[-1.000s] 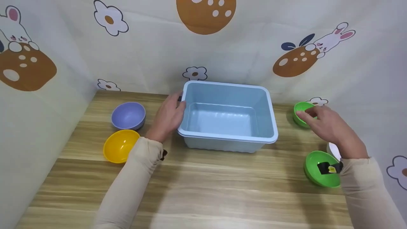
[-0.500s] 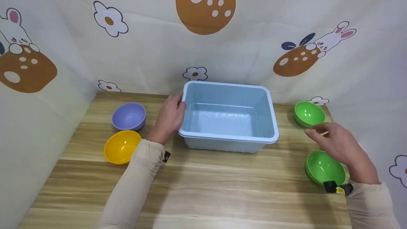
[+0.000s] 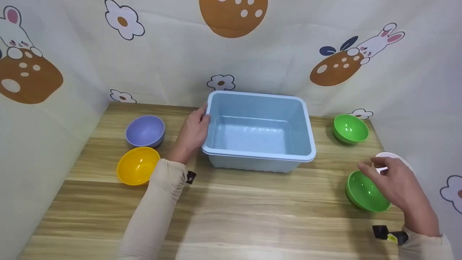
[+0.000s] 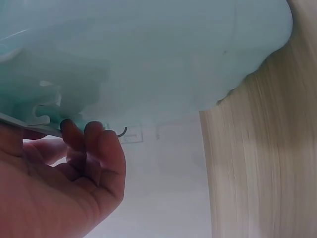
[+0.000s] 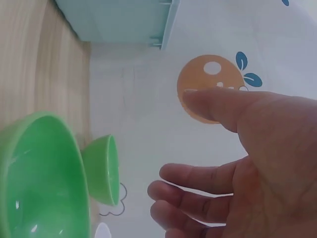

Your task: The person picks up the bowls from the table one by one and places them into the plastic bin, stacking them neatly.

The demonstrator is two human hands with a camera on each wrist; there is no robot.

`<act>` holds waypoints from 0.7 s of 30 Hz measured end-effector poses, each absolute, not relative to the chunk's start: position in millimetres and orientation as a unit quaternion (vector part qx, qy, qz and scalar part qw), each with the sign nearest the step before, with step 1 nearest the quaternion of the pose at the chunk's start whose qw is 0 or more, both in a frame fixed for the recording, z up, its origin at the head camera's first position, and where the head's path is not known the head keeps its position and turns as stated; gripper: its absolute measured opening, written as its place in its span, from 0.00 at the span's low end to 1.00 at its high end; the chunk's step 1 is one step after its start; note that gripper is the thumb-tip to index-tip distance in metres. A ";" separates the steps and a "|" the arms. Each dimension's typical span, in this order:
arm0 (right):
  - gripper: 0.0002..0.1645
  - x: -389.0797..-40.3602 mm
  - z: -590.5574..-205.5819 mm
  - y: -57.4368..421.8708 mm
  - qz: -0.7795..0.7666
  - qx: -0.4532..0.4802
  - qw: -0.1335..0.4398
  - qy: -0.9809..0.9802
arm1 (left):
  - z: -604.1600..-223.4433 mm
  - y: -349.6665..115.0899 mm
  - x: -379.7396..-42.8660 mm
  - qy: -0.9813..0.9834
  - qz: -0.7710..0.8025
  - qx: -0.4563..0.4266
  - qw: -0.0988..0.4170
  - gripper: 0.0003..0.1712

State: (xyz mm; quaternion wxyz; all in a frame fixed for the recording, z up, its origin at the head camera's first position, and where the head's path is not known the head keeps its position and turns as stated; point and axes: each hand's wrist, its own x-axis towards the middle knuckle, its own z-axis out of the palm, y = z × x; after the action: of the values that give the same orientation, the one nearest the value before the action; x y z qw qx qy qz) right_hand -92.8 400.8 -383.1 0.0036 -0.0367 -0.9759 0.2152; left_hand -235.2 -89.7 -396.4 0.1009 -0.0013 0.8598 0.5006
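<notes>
A light blue plastic tub (image 3: 252,163) stands at the back middle. My left hand (image 3: 191,135) grips its left rim; in the left wrist view the fingers (image 4: 110,151) curl up under the rim's edge. Over on the right, my right hand (image 3: 399,184) hovers with nothing in it, thumb apart from the loosely bent fingers. Below it lie the nearer green bowl (image 3: 362,193) and a white bowl (image 3: 391,155), which the hand partly hides. Another green bowl (image 3: 350,128) sits farther back, also visible behind the nearer one in the right wrist view.
A purple bowl (image 3: 145,130) and a yellow bowl (image 3: 136,167) stand close together left of the tub, the yellow one partly behind the left sleeve. Printed fabric (image 3: 173,54) walls in the wooden table (image 3: 252,216) at the back and sides.
My right hand has drawn back toward the near right, from above the far green bowl to over the nearer green and white bowls. The left hand stays on the tub's rim.
</notes>
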 end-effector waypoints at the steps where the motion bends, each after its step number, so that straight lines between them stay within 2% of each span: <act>1: 0.38 -91.1 -384.8 401.5 0.213 -0.037 0.008 -0.976 | -396.5 -89.7 -235.2 0.858 0.504 -0.001 0.103 0.34; 6: 0.44 -82.5 -392.6 403.1 0.186 -0.064 0.010 -0.980 | -395.6 -90.3 -235.0 0.852 0.512 0.000 0.109 0.34; 12: 0.56 -70.6 -401.3 402.9 0.171 -0.116 -0.043 -0.977 | -393.7 -90.1 -233.3 0.855 0.506 -0.004 0.111 0.34; 17: 0.61 -64.3 -409.8 401.9 0.161 -0.146 -0.074 -0.973 | -393.8 -89.2 -233.8 0.854 0.509 -0.005 0.111 0.34; 21: 0.62 -60.9 -418.0 400.6 0.161 -0.157 -0.072 -0.972 | -395.2 -88.4 -233.7 0.853 0.509 -0.004 0.111 0.34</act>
State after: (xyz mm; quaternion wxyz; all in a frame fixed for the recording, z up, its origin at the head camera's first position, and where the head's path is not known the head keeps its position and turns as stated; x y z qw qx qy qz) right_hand -60.9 400.6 -418.0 -0.0718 -0.1574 -0.9717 0.1607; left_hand -233.7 -88.4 -395.2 0.1106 -0.0042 0.8534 0.5094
